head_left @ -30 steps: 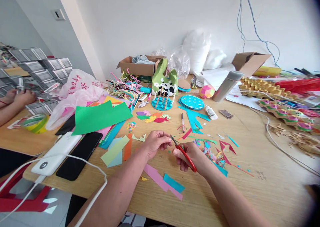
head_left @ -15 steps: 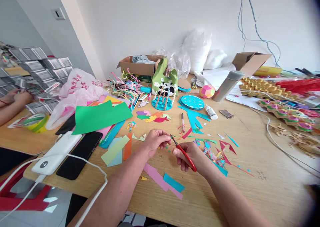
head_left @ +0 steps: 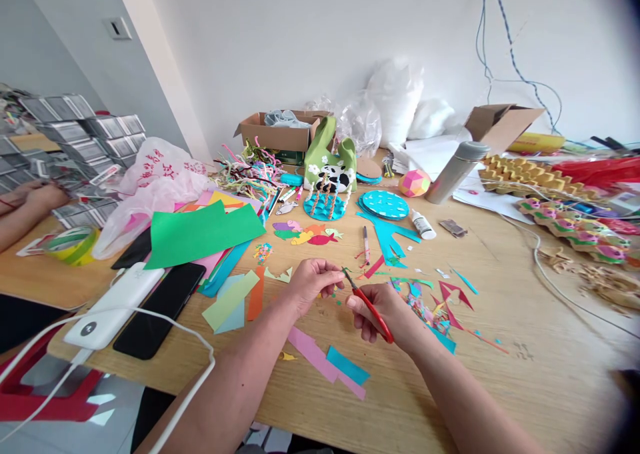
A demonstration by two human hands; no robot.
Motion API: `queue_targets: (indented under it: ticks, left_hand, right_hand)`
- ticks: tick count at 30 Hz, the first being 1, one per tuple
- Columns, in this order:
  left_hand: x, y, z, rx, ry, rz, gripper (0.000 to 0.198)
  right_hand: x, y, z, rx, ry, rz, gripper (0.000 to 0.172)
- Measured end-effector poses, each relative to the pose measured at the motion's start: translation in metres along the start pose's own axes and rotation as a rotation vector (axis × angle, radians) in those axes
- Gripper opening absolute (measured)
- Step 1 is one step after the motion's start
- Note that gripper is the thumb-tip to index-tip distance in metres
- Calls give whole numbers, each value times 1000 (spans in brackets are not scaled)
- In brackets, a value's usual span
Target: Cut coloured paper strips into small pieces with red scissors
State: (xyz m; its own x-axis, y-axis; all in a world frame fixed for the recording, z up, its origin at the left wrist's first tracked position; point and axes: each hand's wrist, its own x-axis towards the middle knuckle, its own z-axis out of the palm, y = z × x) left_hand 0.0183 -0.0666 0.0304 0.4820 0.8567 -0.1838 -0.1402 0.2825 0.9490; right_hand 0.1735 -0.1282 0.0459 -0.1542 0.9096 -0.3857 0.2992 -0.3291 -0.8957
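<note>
My right hand [head_left: 373, 311] is closed round the red handles of a pair of scissors [head_left: 374, 314], whose blades point up and left. The blade tips reach the fingertips of my left hand [head_left: 320, 281], which are pinched together on a small piece of green paper [head_left: 345, 269]; most of it is hidden by the fingers. Tiny coloured bits lie on the table under the hands. Pink paper strips [head_left: 313, 354] and a blue strip [head_left: 349, 365] lie nearer to me. Beyond my hands are colourful paper fish [head_left: 301, 233] and a small heap of paper bits [head_left: 263, 253].
Paper scraps [head_left: 425, 304] lie right of my hands. Green sheets [head_left: 205, 231], a phone [head_left: 157, 311] and a white power bank [head_left: 113, 307] with a cable are on the left. A glue bottle [head_left: 423, 225] and grey flask [head_left: 457, 171] stand farther back. Another person's hands [head_left: 37, 197] are far left.
The scissors' tips have shifted slightly at my left fingertips, and the blades look closer together. Both hands stay in nearly the same place.
</note>
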Motion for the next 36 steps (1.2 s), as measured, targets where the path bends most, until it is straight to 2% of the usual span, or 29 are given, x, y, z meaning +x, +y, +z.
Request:
queue_targets:
  ticks: [18, 28, 36]
  left_hand:
    - [-1, -1, -1, 7, -31, -3, 16]
    - [0, 0, 1, 28, 1, 115, 15]
    - [1, -4, -1, -50, -42, 47, 15]
  right_hand:
    - [-1, 0, 0, 38, -31, -50, 45]
    - [-1, 1, 0, 9, -37, -54, 44]
    - [0, 3, 0, 48, -47, -80, 43]
